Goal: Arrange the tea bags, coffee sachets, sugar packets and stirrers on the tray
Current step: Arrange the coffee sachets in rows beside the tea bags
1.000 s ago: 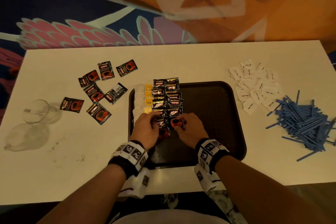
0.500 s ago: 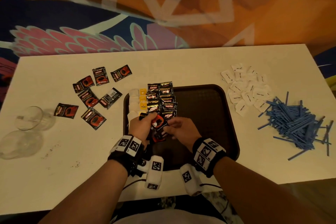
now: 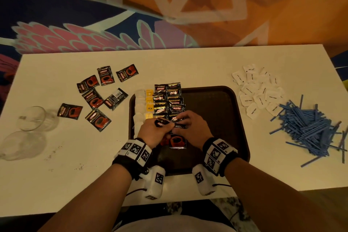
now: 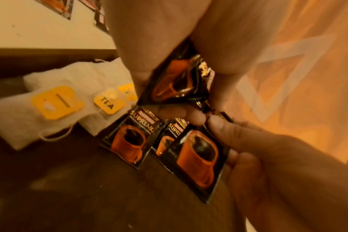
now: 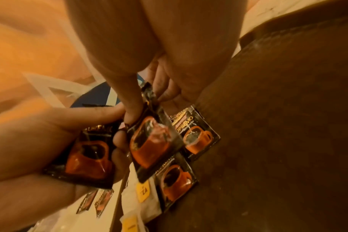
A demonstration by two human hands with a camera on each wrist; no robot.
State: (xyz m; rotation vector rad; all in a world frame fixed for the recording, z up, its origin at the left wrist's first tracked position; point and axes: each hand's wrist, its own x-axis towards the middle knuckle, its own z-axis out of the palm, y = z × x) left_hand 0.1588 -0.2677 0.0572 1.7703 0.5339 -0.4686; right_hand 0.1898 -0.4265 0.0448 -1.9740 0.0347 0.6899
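Coffee sachets (image 3: 168,100) lay in two overlapping columns on the brown tray (image 3: 222,111) beside the tea bags (image 3: 140,107), where the left hand (image 3: 153,132) and right hand (image 3: 190,128) each pinched one. From the left wrist, the held sachet (image 4: 181,78) buckled between thumb and finger: light, slick foil, best gripped by its crimped edge. From the right wrist, the other pinched sachet (image 5: 155,144) hung by its top corner over the rows.
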